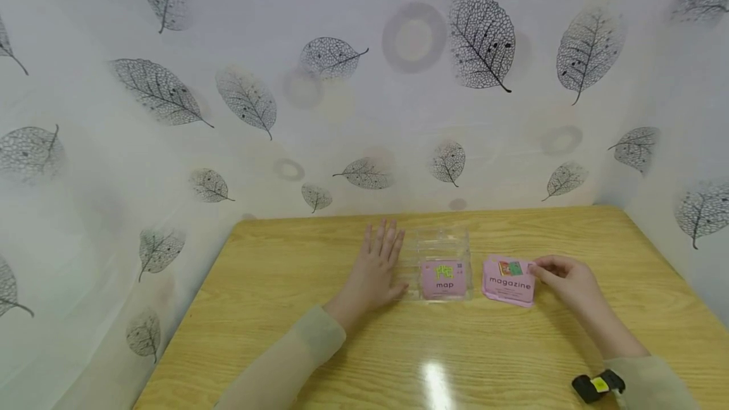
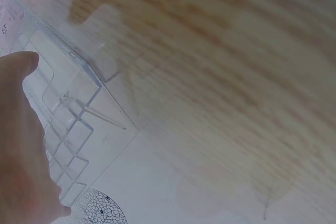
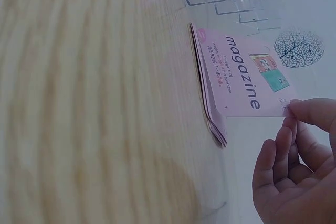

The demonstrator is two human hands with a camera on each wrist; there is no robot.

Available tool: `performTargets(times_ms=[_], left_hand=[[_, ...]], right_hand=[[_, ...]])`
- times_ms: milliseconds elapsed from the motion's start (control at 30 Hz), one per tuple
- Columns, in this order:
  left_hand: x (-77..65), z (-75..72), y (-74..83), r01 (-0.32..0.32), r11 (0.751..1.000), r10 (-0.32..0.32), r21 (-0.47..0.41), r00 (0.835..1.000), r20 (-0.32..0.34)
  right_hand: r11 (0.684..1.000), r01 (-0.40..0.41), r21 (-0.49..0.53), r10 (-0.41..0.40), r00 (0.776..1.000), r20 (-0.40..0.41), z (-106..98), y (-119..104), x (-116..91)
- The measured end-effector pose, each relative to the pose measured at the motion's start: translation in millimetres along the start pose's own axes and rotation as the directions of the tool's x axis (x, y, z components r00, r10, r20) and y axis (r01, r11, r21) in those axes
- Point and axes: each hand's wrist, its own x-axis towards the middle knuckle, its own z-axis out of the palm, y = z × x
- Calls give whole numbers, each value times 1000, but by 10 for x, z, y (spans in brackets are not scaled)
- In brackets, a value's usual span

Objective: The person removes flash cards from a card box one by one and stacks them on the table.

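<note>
My right hand [image 1: 569,283] pinches the corner of a pink flashcard printed "magazine" [image 1: 509,290] between thumb and fingers. In the right wrist view this card [image 3: 239,72] lies over several more cards [image 3: 202,98], whose edges show beneath it. To the left stands a clear plastic tiered card holder [image 1: 442,248], with a pink "map" card [image 1: 444,286] in its front tier. My left hand [image 1: 373,277] lies at the holder's left side, fingers straight and pointing away. In the left wrist view the thumb is at the clear holder [image 2: 68,103]; whether it presses is unclear.
The wooden table [image 1: 273,283] meets a pale wall covering [image 1: 353,119] printed with leaves at its back and sides. A black band with a yellow patch [image 1: 598,386] sits by the right wrist. Light glares on the table's front.
</note>
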Motion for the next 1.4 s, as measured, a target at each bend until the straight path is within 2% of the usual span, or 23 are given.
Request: performTargets(times_ms=[400, 767, 1033, 1400], left_hand=[[9, -9, -10, -5, 1000, 5, 13, 1000, 9], [3, -29, -15, -7, 1000, 7, -11, 1000, 9], [0, -31, -20, -6, 1000, 6, -2, 1000, 7], [-1, -40, -19, -3, 1000, 4, -4, 1000, 22]], right_hand=[[994, 46, -97, -52, 997, -54, 40, 24, 36], [996, 41, -73, -45, 997, -63, 57, 40, 86], [992, 51, -119, -59, 996, -65, 53, 57, 147], [992, 49, -116, -58, 996, -72, 59, 59, 166]])
